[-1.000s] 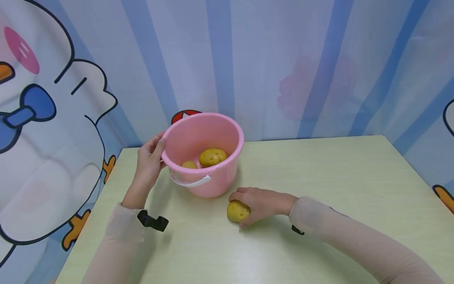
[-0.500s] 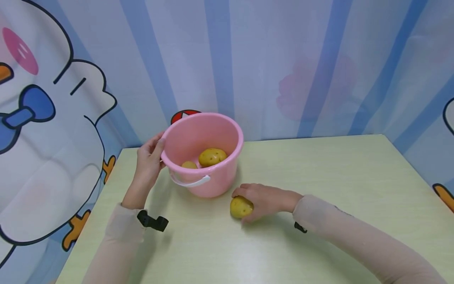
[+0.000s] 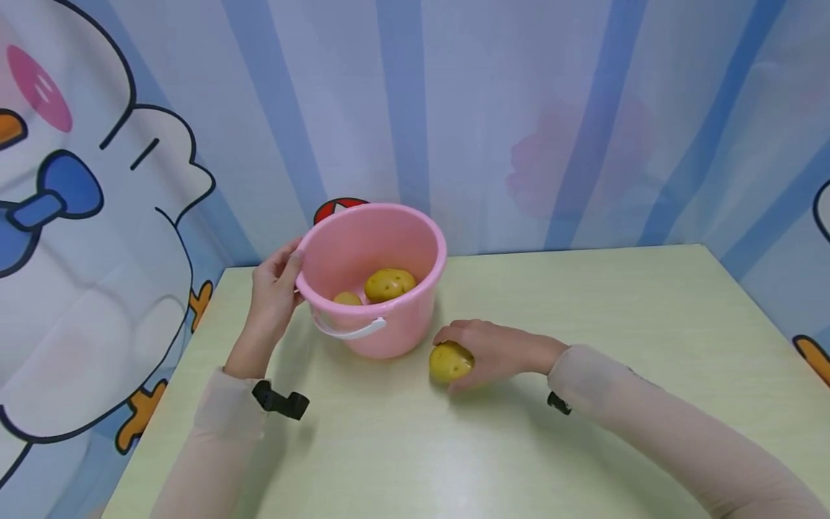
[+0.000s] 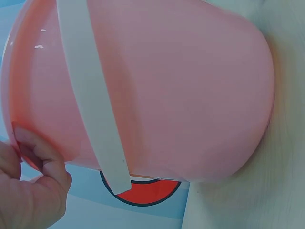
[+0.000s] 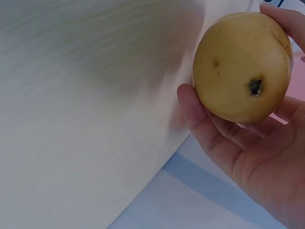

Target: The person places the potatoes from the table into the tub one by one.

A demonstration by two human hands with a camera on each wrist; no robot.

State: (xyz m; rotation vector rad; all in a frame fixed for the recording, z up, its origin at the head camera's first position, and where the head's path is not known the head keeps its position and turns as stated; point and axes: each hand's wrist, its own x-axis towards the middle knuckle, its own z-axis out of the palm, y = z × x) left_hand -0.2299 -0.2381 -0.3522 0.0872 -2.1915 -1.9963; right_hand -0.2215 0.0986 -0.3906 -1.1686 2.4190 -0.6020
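A pink bucket [image 3: 395, 331] stands on the table, its white handle [image 3: 353, 333] hanging down the front. Two yellow potatoes lie inside: a larger potato [image 3: 390, 285] and a smaller one mostly hidden by the rim. My left hand [image 3: 272, 295] pinches the bucket's left rim between thumb and fingers; the left wrist view shows the fingers [image 4: 45, 152] bent at that rim. To the bucket's lower right, my right hand [image 3: 496, 353] grips another potato [image 3: 450, 362], low over the table. In the right wrist view this potato [image 5: 238, 71] has a dark spot, and thumb and fingers curl round it.
The pale wooden table [image 3: 616, 310] reaches back to a blue striped curtain [image 3: 480, 130]. At left the curtain carries a large cartoon bird. Each wrist wears a black strap, such as the left strap [image 3: 280, 401].
My right hand has shifted slightly right and away from me, carrying the potato with it. The left hand and the bucket have stayed in place.
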